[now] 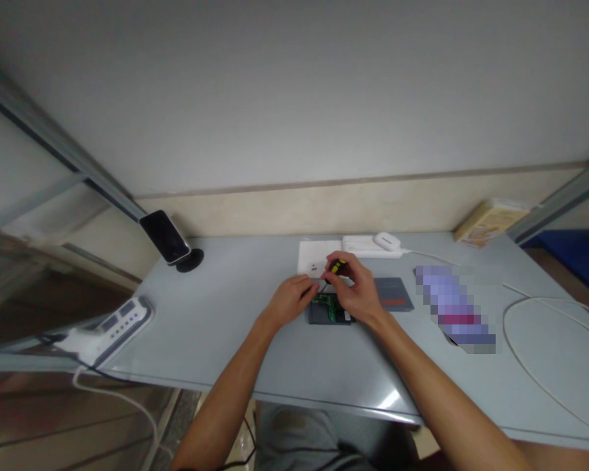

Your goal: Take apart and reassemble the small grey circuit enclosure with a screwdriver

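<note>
In front of me a dark flat case with a green circuit board [332, 305] in it lies on the table. My right hand [357, 289] grips a screwdriver [338, 266] with a black and yellow handle, its thin shaft slanting down toward the board's upper edge. My left hand [290, 301] is closed at the upper left of the board, fingertips together close to the shaft. What those fingertips pinch, if anything, is too small to tell. Partly behind my right hand lies a flat dark grey panel [395, 294] with a reddish strip.
Behind my hands is a white sheet [314, 254] with small dark bits, beside a white power strip [360, 246] and white plug [387, 241]. A blurred-out phone [451, 304] and white cable [510, 340] lie right. Left are a phone on a stand [165, 235] and another power strip [122, 327].
</note>
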Tool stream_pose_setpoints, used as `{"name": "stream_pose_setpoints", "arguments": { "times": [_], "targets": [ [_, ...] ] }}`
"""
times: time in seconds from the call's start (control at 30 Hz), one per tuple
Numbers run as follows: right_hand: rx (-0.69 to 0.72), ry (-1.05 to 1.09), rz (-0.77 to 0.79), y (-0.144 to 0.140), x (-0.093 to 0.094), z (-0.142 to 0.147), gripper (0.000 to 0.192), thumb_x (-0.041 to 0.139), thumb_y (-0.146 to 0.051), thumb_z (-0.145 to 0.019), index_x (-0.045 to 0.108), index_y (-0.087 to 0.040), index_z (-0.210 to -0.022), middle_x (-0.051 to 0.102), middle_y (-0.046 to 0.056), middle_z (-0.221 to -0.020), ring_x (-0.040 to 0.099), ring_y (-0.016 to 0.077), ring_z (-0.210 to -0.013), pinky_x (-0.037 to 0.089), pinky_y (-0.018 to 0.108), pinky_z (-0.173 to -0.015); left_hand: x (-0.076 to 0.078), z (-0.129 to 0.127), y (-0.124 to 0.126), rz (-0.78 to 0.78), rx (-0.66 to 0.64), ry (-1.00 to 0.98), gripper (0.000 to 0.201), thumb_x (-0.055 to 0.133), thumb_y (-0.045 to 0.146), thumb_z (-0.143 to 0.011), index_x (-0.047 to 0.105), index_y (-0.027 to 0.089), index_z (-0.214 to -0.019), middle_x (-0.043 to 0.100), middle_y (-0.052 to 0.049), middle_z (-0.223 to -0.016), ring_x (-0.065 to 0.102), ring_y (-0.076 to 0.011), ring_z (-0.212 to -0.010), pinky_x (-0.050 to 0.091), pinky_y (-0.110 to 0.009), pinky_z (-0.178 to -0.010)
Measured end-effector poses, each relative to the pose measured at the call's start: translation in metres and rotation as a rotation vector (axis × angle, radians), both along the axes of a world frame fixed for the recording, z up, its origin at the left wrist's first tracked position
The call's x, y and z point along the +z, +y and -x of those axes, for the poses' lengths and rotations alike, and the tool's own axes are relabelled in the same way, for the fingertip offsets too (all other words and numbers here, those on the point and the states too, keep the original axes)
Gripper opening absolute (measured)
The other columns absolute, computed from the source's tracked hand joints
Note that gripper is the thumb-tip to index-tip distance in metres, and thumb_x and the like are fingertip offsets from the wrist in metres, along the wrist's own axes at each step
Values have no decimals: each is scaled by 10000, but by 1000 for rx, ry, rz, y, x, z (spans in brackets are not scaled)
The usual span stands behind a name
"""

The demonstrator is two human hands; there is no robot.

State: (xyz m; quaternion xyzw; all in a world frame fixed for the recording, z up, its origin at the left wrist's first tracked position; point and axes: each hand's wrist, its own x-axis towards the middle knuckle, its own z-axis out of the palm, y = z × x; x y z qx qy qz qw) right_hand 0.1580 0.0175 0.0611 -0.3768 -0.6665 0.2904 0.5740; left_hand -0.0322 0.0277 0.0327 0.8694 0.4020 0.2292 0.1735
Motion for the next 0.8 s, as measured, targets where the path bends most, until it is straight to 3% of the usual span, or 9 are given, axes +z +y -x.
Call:
{"name": "stream_pose_setpoints", "arguments": {
  "times": [0.6,0.8],
  "targets": [
    [6,3,16,-1,1,2,227,647,-171,-884,635,-260,-1092,651,20,-965,649,164,-855,579,322,-775,-1,0,0,8,-3,0,381,396,352,-1083,655,179,-863,625,-36,-815,589,-171,-783,467,-282,-758],
    [24,33,-46,0,14,1,128,688,-188,-871,658,-251,-978,603,38,-996,614,187,-935,535,339,-797,-4,-1,1,4,8,18,377,403,339,-1080,648,173,-846,628,-43,-821,593,-175,-799,476,-284,-770]
  ]
}}
